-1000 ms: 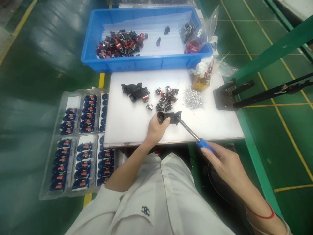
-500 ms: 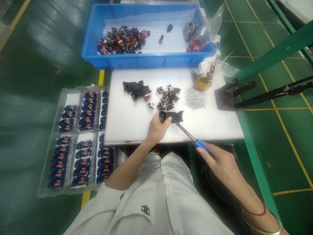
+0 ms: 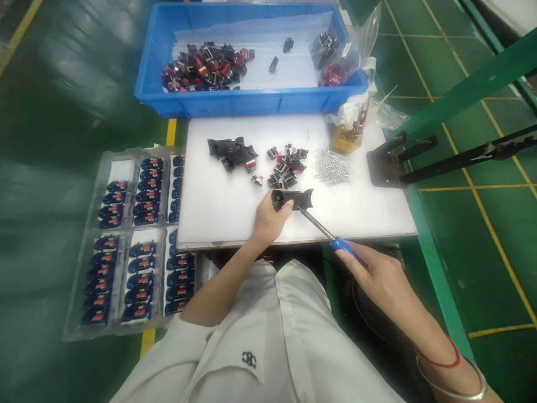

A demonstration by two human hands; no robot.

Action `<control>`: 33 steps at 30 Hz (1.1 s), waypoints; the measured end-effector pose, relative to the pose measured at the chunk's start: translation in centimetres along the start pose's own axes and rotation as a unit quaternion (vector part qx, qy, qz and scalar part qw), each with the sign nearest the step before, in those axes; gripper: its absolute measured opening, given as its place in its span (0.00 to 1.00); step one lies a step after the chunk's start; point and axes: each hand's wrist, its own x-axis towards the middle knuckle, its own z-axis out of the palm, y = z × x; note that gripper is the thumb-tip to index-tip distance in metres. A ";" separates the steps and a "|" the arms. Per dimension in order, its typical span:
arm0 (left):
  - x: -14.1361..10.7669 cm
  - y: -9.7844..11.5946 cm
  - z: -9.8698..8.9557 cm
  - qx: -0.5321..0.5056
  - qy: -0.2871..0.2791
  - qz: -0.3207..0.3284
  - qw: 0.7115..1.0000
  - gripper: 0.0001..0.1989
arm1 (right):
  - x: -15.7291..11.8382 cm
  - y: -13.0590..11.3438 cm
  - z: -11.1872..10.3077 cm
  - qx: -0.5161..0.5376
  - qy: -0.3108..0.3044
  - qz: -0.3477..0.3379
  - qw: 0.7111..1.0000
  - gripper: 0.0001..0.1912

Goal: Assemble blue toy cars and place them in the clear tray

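Near the front of the white board (image 3: 235, 224), my left hand (image 3: 269, 219) grips a black plastic toy car chassis (image 3: 302, 198) by its left end. My right hand (image 3: 373, 271) is closed round the blue handle of a soldering iron (image 3: 321, 226). The iron's metal tip meets the lower edge of the chassis, close to my left thumb. Just beyond lie a cluster of small black, red and silver parts (image 3: 289, 167), a heap of thin metal pins (image 3: 333, 166) and several more black chassis (image 3: 230, 151).
A blue bin (image 3: 251, 103) with a pile of red and black parts stands at the back. At the left are clear trays (image 3: 86, 280) of blue toy cars. A small amber box (image 3: 346, 140) and a black metal stand (image 3: 386, 168) are at the right.
Both hands hold the same grip, with the iron's tip still at the chassis. The whole view has shifted slightly; little else differs.
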 end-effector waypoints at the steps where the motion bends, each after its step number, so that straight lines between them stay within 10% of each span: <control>1: 0.0 0.0 0.0 0.004 -0.001 0.003 1.000 0.09 | 0.0 -0.1 0.0 -0.006 0.000 0.001 1.000 0.25; 33: 0.0 0.3 0.0 0.031 0.007 -0.009 0.999 0.09 | 0.2 -0.4 -0.4 -0.022 0.016 -0.006 1.000 0.29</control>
